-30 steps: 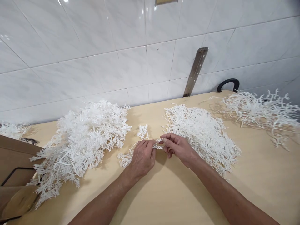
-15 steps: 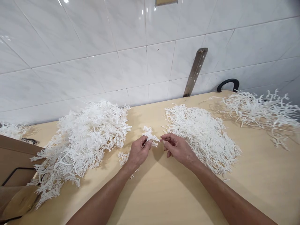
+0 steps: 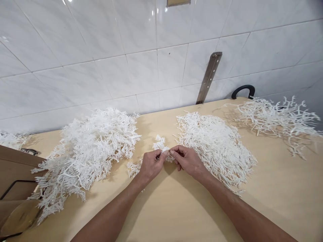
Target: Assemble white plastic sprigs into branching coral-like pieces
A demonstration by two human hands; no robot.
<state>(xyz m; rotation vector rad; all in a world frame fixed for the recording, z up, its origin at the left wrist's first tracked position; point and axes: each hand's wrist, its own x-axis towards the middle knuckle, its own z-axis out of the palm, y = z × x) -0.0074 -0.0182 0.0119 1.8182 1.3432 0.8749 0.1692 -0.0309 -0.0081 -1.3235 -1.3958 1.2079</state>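
Note:
My left hand (image 3: 152,163) pinches a small white branched plastic piece (image 3: 164,148) between thumb and forefinger. Touching it from the other side, my right hand (image 3: 185,160) has its thumb and forefinger pressed together at the tip of the piece, right against my left thumb. Fingers cover much of the piece. Behind and beside my left hand lie a few loose white branched pieces (image 3: 133,168). A large heap of feathery white branched pieces (image 3: 101,144) spreads to the left. Close by my right hand is a heap of thin white strands (image 3: 214,144).
A tangle of thicker white branching stems (image 3: 275,117) lies at the far right, near a black curved handle (image 3: 243,89). A slotted metal bracket (image 3: 209,78) stands against the tiled wall (image 3: 141,70). A brown box (image 3: 17,171) borders the pale wooden table (image 3: 174,215) at left.
My hands have come together: the right fingertips moved left until they meet my left thumb at the white piece. The view has shifted very slightly.

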